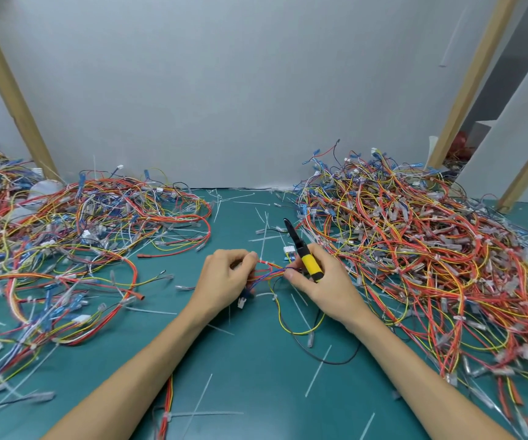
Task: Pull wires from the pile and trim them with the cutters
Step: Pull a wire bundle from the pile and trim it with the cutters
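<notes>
A small bundle of red, blue and yellow wires [270,272] stretches between my two hands at the middle of the green mat. My left hand [224,281] pinches its left end, with a white connector hanging below the fingers. My right hand [318,282] grips the bundle's right end between thumb and fingers and also holds the cutters [302,249], yellow-handled with black jaws pointing up and away. The jaws are off the wires. A yellow and a black wire [300,331] trail from the bundle toward me.
A big tangled wire pile [415,249] covers the right side of the mat. Another spread of wires [81,242] lies on the left. Cut white cable ties [318,369] litter the green mat [250,376]. Wooden posts [12,90] lean against the grey wall.
</notes>
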A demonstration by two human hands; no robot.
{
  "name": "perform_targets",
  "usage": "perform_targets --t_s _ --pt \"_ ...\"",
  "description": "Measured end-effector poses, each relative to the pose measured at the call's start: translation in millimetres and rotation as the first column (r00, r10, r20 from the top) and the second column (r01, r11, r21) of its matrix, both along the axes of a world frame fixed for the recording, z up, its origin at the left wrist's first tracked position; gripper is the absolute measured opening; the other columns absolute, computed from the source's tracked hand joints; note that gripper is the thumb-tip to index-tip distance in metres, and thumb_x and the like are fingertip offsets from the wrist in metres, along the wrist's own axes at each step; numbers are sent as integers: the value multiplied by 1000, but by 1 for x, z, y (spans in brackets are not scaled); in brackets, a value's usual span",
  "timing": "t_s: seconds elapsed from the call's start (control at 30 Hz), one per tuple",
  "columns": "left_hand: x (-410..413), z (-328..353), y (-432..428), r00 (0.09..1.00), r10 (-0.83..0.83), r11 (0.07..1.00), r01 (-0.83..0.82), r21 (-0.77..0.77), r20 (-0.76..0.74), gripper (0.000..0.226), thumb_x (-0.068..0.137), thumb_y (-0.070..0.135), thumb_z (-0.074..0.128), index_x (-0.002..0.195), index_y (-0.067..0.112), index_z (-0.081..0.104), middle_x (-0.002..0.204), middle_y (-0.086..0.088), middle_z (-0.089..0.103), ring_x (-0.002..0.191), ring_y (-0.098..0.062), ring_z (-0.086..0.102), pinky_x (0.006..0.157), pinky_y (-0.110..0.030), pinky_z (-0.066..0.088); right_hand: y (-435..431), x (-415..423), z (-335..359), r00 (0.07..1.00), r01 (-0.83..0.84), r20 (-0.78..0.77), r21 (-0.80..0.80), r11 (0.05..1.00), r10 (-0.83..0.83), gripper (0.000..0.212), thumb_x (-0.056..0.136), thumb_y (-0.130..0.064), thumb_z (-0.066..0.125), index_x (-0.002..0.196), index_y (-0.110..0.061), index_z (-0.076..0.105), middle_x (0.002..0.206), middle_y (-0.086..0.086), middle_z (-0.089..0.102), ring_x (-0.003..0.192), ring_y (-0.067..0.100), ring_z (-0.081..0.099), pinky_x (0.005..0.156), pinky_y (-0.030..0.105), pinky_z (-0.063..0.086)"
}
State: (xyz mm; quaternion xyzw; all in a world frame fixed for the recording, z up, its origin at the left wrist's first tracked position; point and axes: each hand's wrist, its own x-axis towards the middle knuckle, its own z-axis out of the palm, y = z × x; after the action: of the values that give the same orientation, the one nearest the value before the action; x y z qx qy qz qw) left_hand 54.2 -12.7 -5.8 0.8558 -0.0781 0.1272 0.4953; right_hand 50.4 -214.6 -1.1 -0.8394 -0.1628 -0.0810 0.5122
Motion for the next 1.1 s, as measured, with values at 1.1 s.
perform_targets --t_s 1.1 --pt "-8 -6 -4 982 -149 958 114 262 119 23 92 42 61 80 24 64 53 10 48 55 -8 44 52 -21 31 6 1 0 975 218 36 46 975 -219 33 85 -29 74 89 -5 53 77 11 61 75 31 56 76 45 47"
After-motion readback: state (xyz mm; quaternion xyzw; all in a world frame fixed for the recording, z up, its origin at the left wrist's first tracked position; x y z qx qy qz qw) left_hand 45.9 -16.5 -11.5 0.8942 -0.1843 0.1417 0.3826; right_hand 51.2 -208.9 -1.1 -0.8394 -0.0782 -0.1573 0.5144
